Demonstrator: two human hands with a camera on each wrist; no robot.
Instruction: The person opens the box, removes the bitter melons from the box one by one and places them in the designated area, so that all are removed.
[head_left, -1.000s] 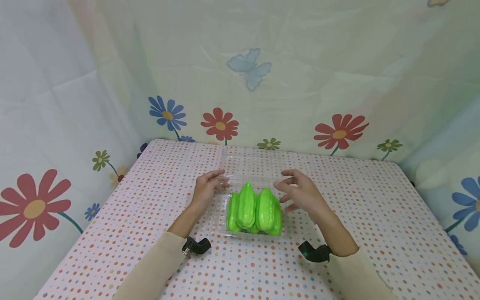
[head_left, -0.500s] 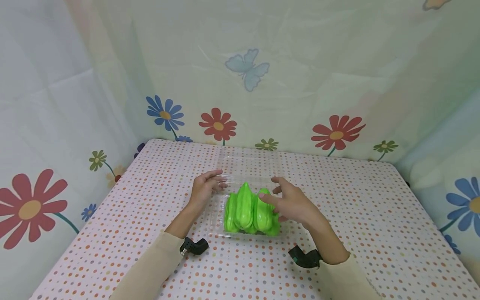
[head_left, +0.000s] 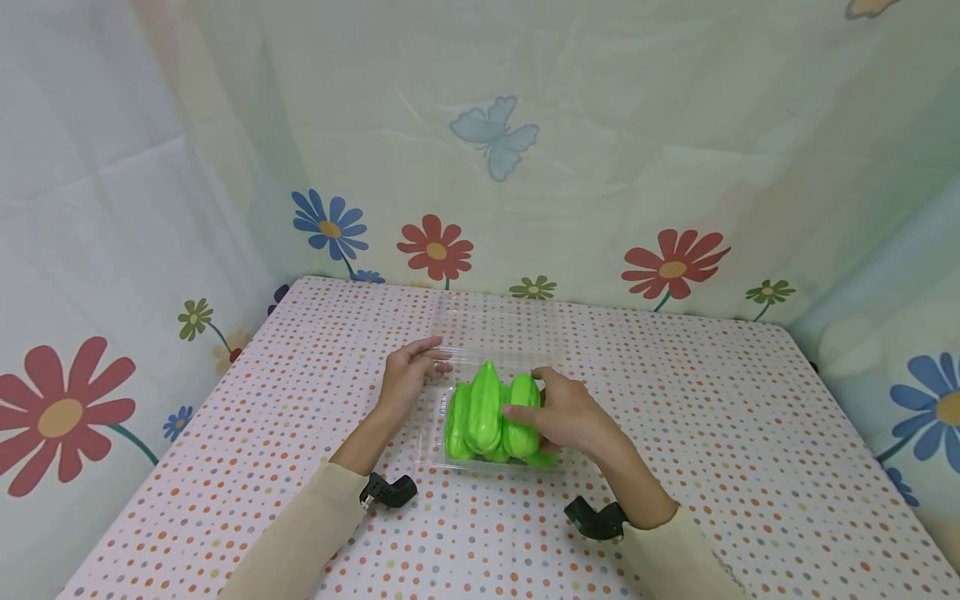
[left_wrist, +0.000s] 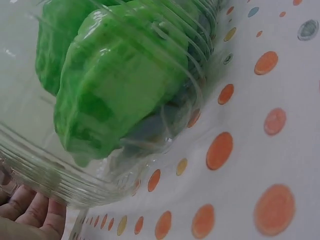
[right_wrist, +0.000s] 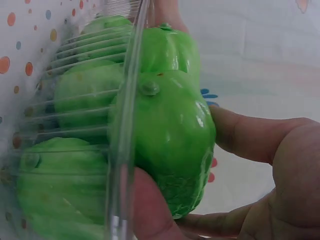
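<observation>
A clear plastic box (head_left: 427,454) stands on the table with its lid (head_left: 495,321) folded back, holding several bright green, ridged, pointed bitter melons. My right hand (head_left: 570,412) holds the upper right bitter melon (head_left: 522,429) between thumb and fingers; in the right wrist view this melon (right_wrist: 167,125) rises above the box rim (right_wrist: 127,110). Another bitter melon (head_left: 484,417) lies beside it on top. My left hand (head_left: 405,379) rests at the box's far left corner with fingers extended. Its fingers (left_wrist: 35,207) touch the box edge in the left wrist view; the thumb is hidden.
A polka-dot cloth covers the table (head_left: 675,400). Flower-printed curtains (head_left: 585,167) enclose it at the back and sides. A small black camera is worn on each wrist.
My right hand has moved left and down from beside the box onto the upper right bitter melon and taken hold of it. The left hand has stayed at the box corner.
</observation>
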